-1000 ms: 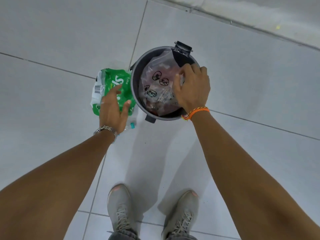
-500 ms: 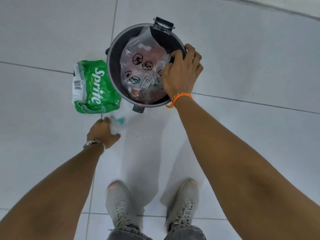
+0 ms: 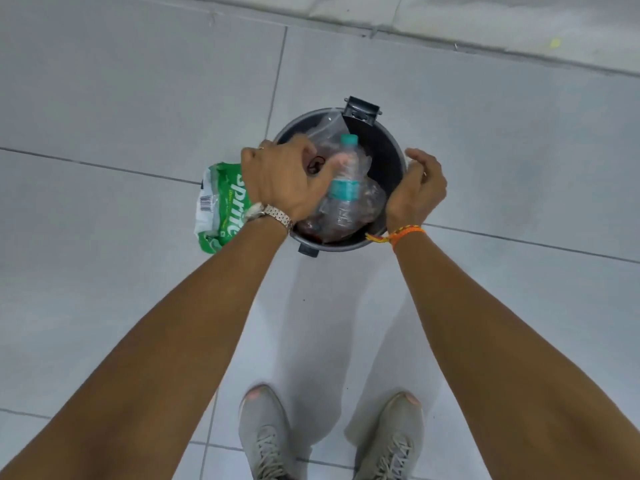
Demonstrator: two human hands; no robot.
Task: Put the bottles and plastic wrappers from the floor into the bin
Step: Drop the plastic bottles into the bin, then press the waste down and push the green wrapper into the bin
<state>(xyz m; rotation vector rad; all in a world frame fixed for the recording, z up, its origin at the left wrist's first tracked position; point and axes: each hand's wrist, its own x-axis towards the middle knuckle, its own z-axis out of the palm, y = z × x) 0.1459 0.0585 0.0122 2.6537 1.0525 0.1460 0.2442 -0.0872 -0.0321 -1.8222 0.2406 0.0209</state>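
A round dark grey bin (image 3: 389, 157) stands on the tiled floor in front of my feet. It holds a clear plastic bag (image 3: 372, 202) with printed symbols. My left hand (image 3: 284, 178) is over the bin, shut on a clear plastic bottle (image 3: 343, 181) with a teal cap and teal label; the bottle lies on top of the bag. My right hand (image 3: 417, 188) hovers at the bin's right rim, fingers curled loosely and holding nothing. A green Sprite wrapper (image 3: 216, 206) lies on the floor against the bin's left side, partly hidden by my left wrist.
My two grey shoes (image 3: 332, 434) stand close below the bin. A pale raised ledge (image 3: 450, 19) runs along the top of the view. The bin's hinge bracket (image 3: 362, 109) sticks out at its far rim.
My left hand picked the bottle up from the floor beside the wrapper and carried it over the bin. My right hand let go of the bag and drew back to the right rim.
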